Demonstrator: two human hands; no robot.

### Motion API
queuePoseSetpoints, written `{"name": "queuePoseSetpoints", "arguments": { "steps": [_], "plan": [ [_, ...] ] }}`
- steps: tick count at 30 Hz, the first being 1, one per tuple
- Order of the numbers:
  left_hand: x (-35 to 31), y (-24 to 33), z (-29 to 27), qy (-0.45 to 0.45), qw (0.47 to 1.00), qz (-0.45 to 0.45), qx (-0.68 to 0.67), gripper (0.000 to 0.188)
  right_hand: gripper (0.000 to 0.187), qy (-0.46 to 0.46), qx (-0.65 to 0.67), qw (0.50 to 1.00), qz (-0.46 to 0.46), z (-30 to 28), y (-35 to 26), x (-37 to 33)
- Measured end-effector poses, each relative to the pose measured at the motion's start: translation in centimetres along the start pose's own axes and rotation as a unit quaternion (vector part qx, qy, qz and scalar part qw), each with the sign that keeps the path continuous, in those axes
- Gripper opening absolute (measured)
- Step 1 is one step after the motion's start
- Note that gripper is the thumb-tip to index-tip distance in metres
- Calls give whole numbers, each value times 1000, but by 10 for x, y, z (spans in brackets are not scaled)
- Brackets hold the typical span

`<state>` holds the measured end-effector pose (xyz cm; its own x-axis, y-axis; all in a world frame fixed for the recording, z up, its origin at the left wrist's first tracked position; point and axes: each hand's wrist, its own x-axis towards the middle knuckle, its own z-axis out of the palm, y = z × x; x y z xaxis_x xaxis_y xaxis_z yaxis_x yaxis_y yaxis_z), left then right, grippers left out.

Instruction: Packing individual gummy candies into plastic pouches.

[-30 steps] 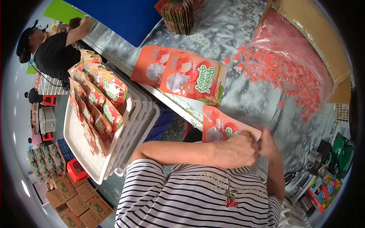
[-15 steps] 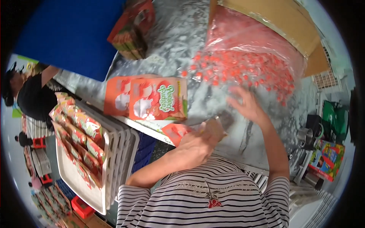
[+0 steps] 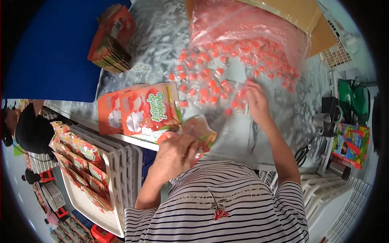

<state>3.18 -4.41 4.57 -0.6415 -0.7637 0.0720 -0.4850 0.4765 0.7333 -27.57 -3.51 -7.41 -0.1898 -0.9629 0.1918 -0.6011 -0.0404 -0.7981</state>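
Across the tabletop (image 3: 293, 115), candies (image 3: 213, 83) have spread beside the right hand (image 3: 257, 102).

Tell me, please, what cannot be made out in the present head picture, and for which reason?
All in the head view:
- Lower part of the held pouch: covered by the left hand.
- Whether the right hand grips any red wrapped pieces: its fingertips are blurred.
- Top of the carton: cut off by the upper edge.
- Much of the rear flat pouch: covered by the front flat pouch.
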Motion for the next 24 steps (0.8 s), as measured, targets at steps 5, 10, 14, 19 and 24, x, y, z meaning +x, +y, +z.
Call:
{"name": "queuePoseSetpoints", "arguments": {
  "steps": [5, 10, 14, 19, 24],
  "plan": [
    [1, -2, -6, 26, 999, -34, 12, 8, 33, 174, 174, 962, 118, -42, 18, -38],
    [-9, 2, -11, 29, 995, -96, 9, 13, 28, 155, 125, 971, 129, -52, 23, -56],
    [-13, 3, -11, 25, 995, -96, 29, 13, 25, 113, 53, 990, 72, -28, 5, -42],
    [-16, 6, -9, 26, 994, -102, 31, 12, 35, 26, 22, 999, 19, 2, 0, -19],
    [-17, 5, -5, 16, 994, -103, 34, 12, 56, -37, -138, 988, -58, 24, -8, -18]
  ]
}}
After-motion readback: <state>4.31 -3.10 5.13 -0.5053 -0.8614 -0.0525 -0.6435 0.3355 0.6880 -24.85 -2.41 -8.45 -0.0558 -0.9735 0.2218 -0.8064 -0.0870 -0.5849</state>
